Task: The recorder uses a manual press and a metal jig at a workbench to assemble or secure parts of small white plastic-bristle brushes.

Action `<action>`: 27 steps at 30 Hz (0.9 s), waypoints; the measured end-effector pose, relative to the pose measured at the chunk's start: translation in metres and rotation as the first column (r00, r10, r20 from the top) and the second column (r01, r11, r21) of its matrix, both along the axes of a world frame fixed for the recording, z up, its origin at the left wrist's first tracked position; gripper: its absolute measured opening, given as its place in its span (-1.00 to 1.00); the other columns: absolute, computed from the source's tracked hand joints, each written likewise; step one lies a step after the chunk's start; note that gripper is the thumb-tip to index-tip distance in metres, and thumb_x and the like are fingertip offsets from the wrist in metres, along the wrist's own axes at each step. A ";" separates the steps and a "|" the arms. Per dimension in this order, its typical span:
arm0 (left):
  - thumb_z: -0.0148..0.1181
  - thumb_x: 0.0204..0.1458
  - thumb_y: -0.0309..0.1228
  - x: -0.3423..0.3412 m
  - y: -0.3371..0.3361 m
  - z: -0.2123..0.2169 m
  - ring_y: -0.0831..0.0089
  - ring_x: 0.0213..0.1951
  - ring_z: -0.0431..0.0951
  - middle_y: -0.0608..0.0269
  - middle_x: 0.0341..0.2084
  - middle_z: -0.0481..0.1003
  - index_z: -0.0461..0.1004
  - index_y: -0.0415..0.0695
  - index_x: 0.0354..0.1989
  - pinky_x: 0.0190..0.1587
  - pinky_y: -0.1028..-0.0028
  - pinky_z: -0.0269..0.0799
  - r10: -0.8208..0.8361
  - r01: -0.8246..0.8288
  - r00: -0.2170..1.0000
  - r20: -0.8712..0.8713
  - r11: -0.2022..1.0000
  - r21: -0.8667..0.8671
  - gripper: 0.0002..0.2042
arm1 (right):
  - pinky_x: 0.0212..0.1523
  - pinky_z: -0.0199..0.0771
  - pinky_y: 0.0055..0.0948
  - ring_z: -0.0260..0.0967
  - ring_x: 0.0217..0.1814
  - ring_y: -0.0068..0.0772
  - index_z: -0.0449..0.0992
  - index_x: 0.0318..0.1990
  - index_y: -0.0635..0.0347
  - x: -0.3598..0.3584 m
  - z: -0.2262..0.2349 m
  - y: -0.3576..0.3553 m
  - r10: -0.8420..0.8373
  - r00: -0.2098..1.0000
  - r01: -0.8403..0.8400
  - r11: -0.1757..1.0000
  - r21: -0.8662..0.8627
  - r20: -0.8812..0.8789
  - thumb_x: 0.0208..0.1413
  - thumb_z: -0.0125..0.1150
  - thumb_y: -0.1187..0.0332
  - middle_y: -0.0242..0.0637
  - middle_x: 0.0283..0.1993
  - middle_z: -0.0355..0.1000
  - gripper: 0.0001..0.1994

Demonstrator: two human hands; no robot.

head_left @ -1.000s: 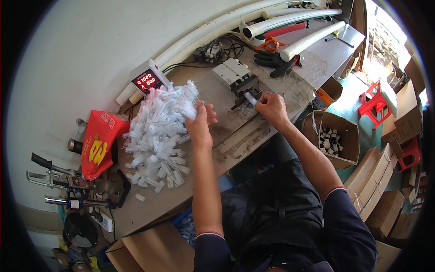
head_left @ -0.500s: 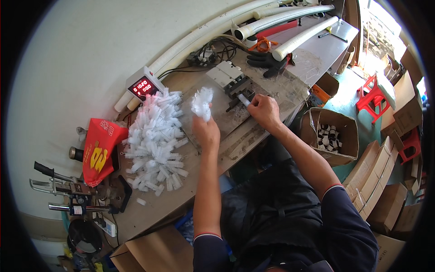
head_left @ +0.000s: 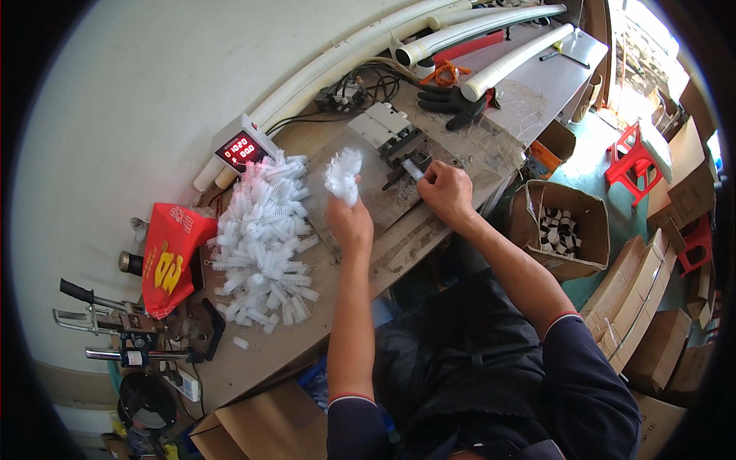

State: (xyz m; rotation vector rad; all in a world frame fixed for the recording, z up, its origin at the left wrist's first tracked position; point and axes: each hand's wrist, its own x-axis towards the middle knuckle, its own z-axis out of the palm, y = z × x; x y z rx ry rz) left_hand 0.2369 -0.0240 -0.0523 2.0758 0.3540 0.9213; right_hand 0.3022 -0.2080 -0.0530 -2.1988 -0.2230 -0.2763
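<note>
My left hand (head_left: 349, 222) is raised over the workbench (head_left: 429, 230) and grips a bunch of white bristly plastic pieces (head_left: 343, 175). A big pile of the same white pieces (head_left: 262, 245) lies to its left on the bench. My right hand (head_left: 446, 192) pinches one small white piece (head_left: 412, 170) at the dark jaws of a small metal fixture (head_left: 402, 146) bolted to the bench.
A grey box with a red digital readout (head_left: 240, 147) stands behind the pile. A red bag (head_left: 170, 257) and hand tools (head_left: 130, 330) lie at the left. White pipes (head_left: 475, 34) and a black glove (head_left: 452, 101) sit at the back. Cardboard boxes (head_left: 563, 230) stand on the floor at right.
My left hand has lifted a handful of white pieces off the pile and carried it right, toward the fixture. My right hand has stayed at the fixture.
</note>
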 end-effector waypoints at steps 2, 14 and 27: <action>0.09 0.22 -0.57 0.000 -0.001 0.002 -0.01 -0.01 0.63 0.02 -0.10 0.65 0.59 -0.13 0.03 0.06 0.17 0.47 -0.014 0.014 1.000 0.002 1.000 -0.025 -0.74 | -0.18 0.52 -0.07 0.56 -0.27 0.07 0.60 -0.42 0.18 -0.001 0.001 0.001 0.003 1.000 -0.003 1.000 0.007 -0.014 -0.06 0.27 0.24 -0.04 -0.43 0.56 -0.81; 0.17 0.27 -0.40 0.002 -0.004 -0.009 0.12 -0.14 0.68 0.07 -0.15 0.67 0.54 -0.18 0.08 -0.05 0.25 0.53 -0.168 0.170 0.982 -0.088 0.985 0.019 -0.74 | -0.20 0.52 -0.03 0.56 -0.29 0.09 0.59 -0.44 0.16 -0.002 0.001 0.005 -0.016 1.000 0.017 0.998 0.060 -0.024 0.05 0.34 0.09 -0.05 -0.45 0.56 -0.70; 0.10 0.09 -0.57 0.012 -0.018 -0.004 -0.19 -0.07 0.55 -0.15 -0.19 0.58 0.49 -0.18 -0.01 -0.04 0.01 0.46 -0.212 0.251 0.956 -0.205 0.949 0.191 -0.73 | -0.18 0.51 0.00 0.56 -0.27 0.12 0.59 -0.43 0.17 -0.001 -0.002 0.005 -0.019 1.000 0.019 1.000 0.017 0.013 0.06 0.32 0.09 -0.03 -0.45 0.56 -0.70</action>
